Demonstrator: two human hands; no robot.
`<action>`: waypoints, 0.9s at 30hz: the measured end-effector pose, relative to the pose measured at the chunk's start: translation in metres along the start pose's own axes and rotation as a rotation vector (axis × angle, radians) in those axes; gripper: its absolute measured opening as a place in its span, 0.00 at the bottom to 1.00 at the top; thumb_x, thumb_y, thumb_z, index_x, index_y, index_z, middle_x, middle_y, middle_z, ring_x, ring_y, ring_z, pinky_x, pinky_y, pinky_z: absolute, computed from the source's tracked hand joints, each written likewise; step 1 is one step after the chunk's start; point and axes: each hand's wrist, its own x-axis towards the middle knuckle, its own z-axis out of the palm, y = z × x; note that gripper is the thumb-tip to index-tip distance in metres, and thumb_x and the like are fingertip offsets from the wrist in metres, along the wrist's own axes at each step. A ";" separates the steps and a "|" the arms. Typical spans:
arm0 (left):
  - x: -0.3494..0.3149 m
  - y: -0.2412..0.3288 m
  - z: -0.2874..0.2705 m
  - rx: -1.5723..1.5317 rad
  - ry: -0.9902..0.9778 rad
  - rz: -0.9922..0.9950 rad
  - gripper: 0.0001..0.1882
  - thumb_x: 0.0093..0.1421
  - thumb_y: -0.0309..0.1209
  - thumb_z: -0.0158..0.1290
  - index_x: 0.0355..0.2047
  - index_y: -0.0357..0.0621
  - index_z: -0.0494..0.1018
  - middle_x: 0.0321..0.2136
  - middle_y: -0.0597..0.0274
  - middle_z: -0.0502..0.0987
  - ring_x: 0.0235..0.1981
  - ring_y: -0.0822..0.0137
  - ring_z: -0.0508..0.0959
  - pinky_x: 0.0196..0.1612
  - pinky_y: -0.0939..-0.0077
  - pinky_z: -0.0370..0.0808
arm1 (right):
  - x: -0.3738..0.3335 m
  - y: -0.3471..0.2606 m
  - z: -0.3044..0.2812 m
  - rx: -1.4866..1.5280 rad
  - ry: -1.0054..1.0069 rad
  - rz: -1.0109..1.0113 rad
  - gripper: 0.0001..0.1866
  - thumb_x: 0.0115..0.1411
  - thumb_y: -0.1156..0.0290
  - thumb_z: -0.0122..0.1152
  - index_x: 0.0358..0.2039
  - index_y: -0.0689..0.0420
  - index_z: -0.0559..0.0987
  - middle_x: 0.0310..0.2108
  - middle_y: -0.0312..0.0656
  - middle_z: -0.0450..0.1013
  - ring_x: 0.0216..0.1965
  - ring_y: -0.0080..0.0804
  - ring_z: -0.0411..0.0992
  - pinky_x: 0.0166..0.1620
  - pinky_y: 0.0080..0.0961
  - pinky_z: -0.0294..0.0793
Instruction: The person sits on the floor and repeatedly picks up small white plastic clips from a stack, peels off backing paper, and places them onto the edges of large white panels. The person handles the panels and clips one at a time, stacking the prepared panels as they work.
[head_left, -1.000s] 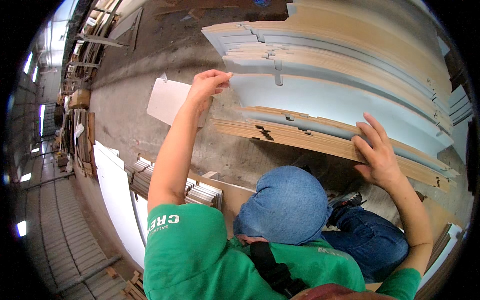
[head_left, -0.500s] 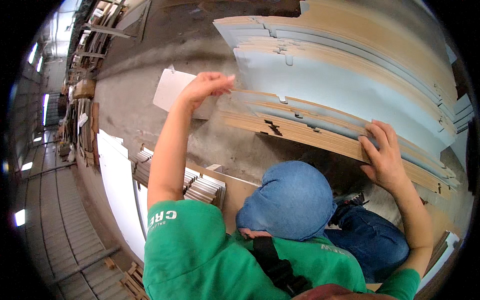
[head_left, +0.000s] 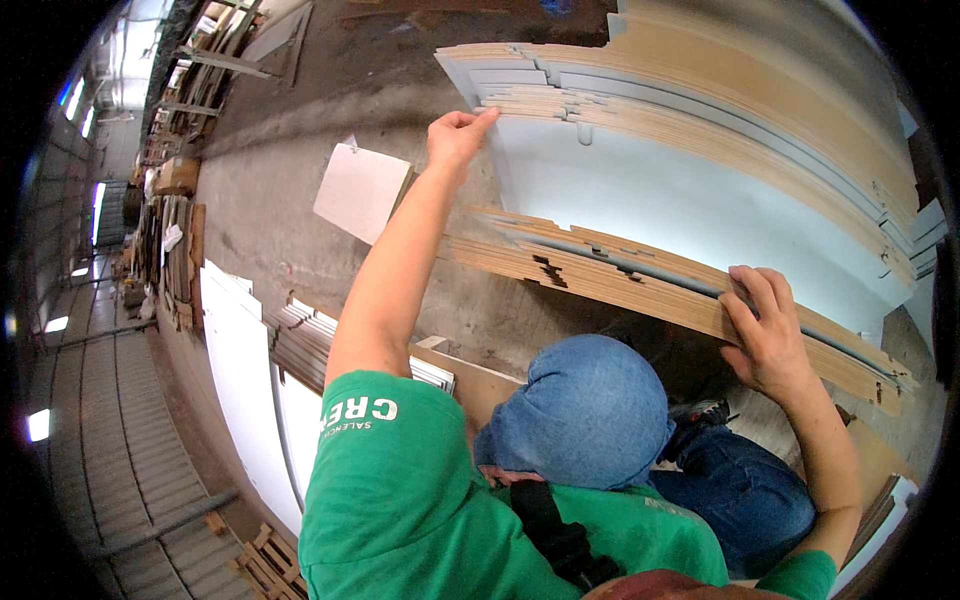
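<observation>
Leaning stack of white-faced panels [head_left: 700,190] propped on edge against more boards behind, brown cores showing along the cut sides. Left hand [head_left: 458,135] up at the top corner of the front white sheet, fingertips [head_left: 485,117] pinching its edge, a light grip that looks meant to peel it away from the pack. Right hand [head_left: 765,335] laid flat on the lower bundle of panel edges [head_left: 600,280], fingers spread, nothing grasped, probably just steadying so the pile doesn't slide. Loose white board [head_left: 362,190] flat on the concrete floor [head_left: 270,200] nearby. More panels [head_left: 240,360] stacked lower left.
</observation>
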 end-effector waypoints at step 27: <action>-0.101 -0.096 -0.040 -0.742 -0.197 -0.199 0.35 0.57 0.59 0.36 0.48 0.40 0.64 0.42 0.58 0.71 0.43 0.65 0.70 0.35 0.75 0.63 | -0.249 0.165 -0.096 -0.538 1.097 0.666 0.14 0.56 0.62 0.53 0.40 0.56 0.75 0.43 0.41 0.69 0.47 0.33 0.64 0.50 0.31 0.62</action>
